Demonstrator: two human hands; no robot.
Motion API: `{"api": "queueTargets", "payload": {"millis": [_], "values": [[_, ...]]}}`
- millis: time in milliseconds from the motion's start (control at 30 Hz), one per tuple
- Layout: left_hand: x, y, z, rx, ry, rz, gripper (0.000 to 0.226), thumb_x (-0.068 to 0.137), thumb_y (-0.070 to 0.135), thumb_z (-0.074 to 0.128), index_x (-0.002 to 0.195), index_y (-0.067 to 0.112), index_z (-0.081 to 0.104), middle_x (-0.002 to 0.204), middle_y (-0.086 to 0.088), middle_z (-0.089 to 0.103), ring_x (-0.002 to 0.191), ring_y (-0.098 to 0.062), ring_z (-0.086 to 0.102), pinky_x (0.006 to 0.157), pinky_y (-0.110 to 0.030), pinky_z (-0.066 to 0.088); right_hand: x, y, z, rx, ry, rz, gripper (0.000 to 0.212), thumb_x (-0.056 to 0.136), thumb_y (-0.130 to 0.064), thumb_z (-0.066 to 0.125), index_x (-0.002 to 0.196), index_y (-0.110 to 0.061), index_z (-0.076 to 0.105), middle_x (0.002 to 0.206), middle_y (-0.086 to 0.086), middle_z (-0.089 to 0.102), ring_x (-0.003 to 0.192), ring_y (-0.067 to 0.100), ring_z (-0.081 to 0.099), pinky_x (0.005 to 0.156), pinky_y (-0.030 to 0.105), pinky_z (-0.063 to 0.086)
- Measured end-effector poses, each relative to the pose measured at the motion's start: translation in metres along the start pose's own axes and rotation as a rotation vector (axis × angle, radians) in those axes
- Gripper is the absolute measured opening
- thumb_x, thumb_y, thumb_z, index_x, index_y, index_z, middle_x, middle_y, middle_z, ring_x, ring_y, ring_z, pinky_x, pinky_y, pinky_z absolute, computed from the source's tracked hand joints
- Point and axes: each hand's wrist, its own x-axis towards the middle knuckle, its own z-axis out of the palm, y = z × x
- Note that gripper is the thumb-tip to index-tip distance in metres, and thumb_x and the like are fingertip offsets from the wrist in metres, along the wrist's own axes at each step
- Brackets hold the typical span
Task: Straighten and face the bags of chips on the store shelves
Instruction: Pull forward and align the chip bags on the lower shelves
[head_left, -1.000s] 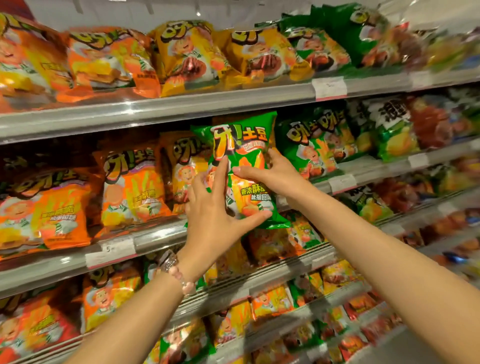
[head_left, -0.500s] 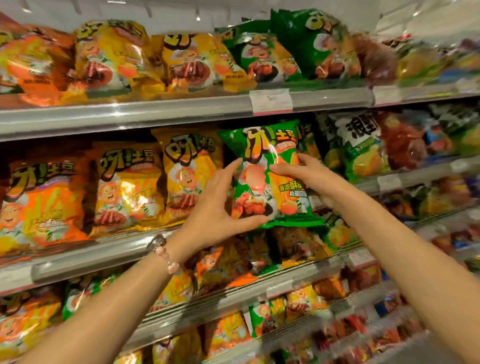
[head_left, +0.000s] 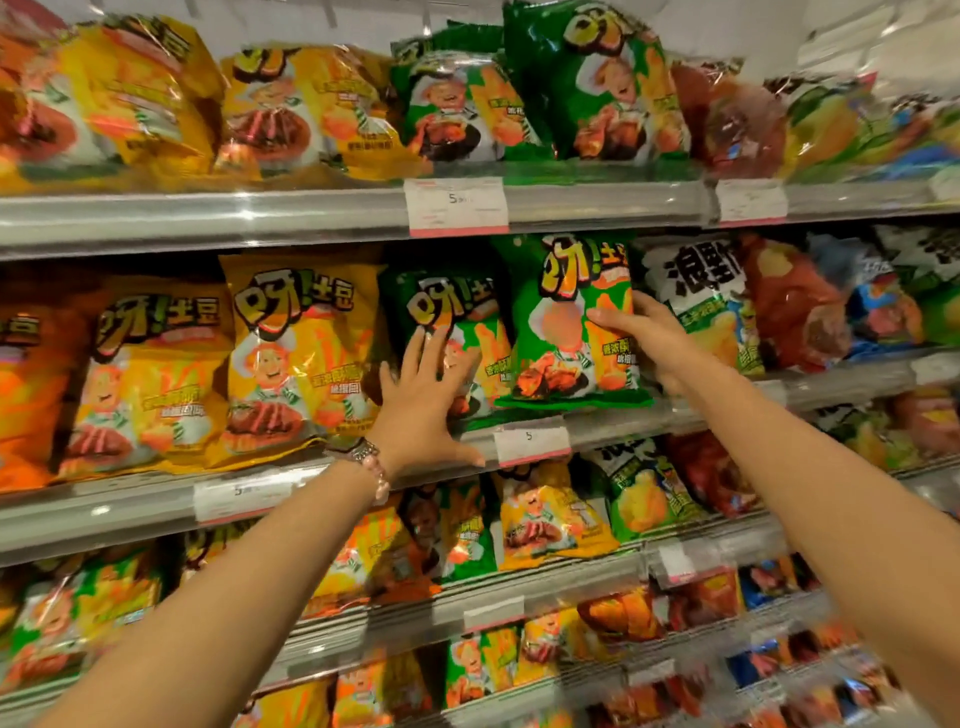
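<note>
A bright green chip bag (head_left: 566, 322) stands upright on the middle shelf (head_left: 613, 423), face forward. My right hand (head_left: 644, 338) grips its right edge, thumb across the front. Just left of it stands a darker green chip bag (head_left: 441, 306). My left hand (head_left: 426, 400) lies flat against that bag's lower front, fingers spread, with the thumb resting on the shelf's front rail. Two yellow chip bags (head_left: 301, 353) stand further left on the same shelf.
The top shelf (head_left: 311, 208) carries yellow and green bags, some leaning. White and red snack bags (head_left: 711, 306) stand right of my right hand. Lower shelves (head_left: 545, 577) hold smaller mixed bags. Price tags (head_left: 530, 441) hang on the rails.
The bright green bag went from both hands, out in front, onto the middle shelf. My left hand let go of it and now presses the darker green bag beside it.
</note>
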Motion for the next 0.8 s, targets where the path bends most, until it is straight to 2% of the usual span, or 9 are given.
{"api": "queueTargets", "payload": {"millis": [100, 200, 400, 500, 567, 667, 733, 800], "values": [[0.005, 0.0, 0.007, -0.035, 0.013, -0.011, 0.127, 0.056, 0.068, 0.077, 0.152, 0.034, 0.002, 0.156, 0.0, -0.028, 0.142, -0.025, -0.03, 0.109, -0.068, 0.004, 0.014, -0.001, -0.012, 0.03, -0.016, -0.023, 0.021, 0.084, -0.013, 0.068, 0.098, -0.023, 0.058, 0.095, -0.002, 0.067, 0.081, 0.01, 0.065, 0.068, 0.023, 0.052], [0.004, -0.003, 0.011, -0.053, 0.028, -0.001, 0.125, 0.056, 0.069, 0.076, 0.152, 0.035, 0.004, 0.157, 0.0, -0.025, 0.142, -0.024, -0.029, 0.11, -0.066, 0.007, 0.029, -0.001, -0.024, 0.026, -0.028, -0.04, 0.021, 0.084, -0.007, 0.066, 0.095, -0.024, 0.058, 0.091, -0.003, 0.067, 0.076, 0.009, 0.066, 0.07, 0.027, 0.052], [0.001, -0.005, 0.015, -0.04, 0.064, 0.001, 0.122, 0.057, 0.07, 0.074, 0.152, 0.034, 0.007, 0.158, 0.0, -0.022, 0.143, -0.022, -0.027, 0.111, -0.064, 0.009, 0.046, 0.012, -0.024, -0.058, -0.067, -0.039, 0.038, 0.08, -0.001, 0.068, 0.111, -0.018, 0.054, 0.095, -0.001, 0.066, 0.085, 0.015, 0.063, 0.075, 0.031, 0.051], [0.002, -0.006, 0.016, -0.051, 0.064, 0.005, 0.121, 0.058, 0.069, 0.075, 0.152, 0.034, 0.007, 0.158, 0.001, -0.022, 0.143, -0.021, -0.028, 0.112, -0.065, 0.009, 0.048, 0.021, -0.02, -0.062, -0.077, -0.041, 0.038, 0.082, -0.004, 0.067, 0.116, -0.017, 0.053, 0.096, -0.002, 0.065, 0.087, 0.015, 0.062, 0.073, 0.029, 0.05], [0.002, -0.006, 0.016, -0.059, 0.063, 0.006, 0.122, 0.058, 0.069, 0.075, 0.152, 0.034, 0.006, 0.158, 0.0, -0.021, 0.143, -0.021, -0.027, 0.111, -0.066, 0.009, 0.048, 0.025, -0.017, -0.102, -0.066, -0.049, 0.047, 0.085, -0.01, 0.066, 0.127, -0.015, 0.046, 0.102, -0.003, 0.063, 0.091, 0.012, 0.06, 0.073, 0.025, 0.048], [0.002, -0.004, 0.015, -0.05, 0.062, 0.003, 0.122, 0.057, 0.068, 0.076, 0.152, 0.033, 0.007, 0.159, -0.002, -0.019, 0.143, -0.023, -0.025, 0.111, -0.067, 0.011, 0.049, 0.034, -0.015, -0.13, -0.032, -0.037, 0.061, 0.086, -0.018, 0.068, 0.137, -0.012, 0.035, 0.119, 0.003, 0.058, 0.105, 0.016, 0.057, 0.084, 0.028, 0.048], [0.002, -0.003, 0.014, -0.046, 0.071, -0.003, 0.123, 0.056, 0.067, 0.077, 0.152, 0.032, 0.008, 0.159, -0.003, -0.018, 0.144, -0.024, -0.024, 0.111, -0.066, 0.012, 0.048, 0.037, -0.015, -0.17, -0.033, -0.028, 0.058, 0.087, -0.023, 0.066, 0.136, -0.013, 0.037, 0.126, 0.006, 0.057, 0.112, 0.02, 0.056, 0.095, 0.036, 0.046], [0.001, -0.001, 0.013, -0.036, 0.068, -0.012, 0.123, 0.057, 0.066, 0.077, 0.152, 0.032, 0.008, 0.159, -0.003, -0.018, 0.144, -0.024, -0.024, 0.111, -0.066, 0.012, 0.044, 0.039, -0.013, -0.189, -0.044, -0.025, 0.053, 0.09, -0.025, 0.063, 0.136, -0.015, 0.039, 0.126, 0.005, 0.055, 0.114, 0.021, 0.054, 0.097, 0.038, 0.045]]}}
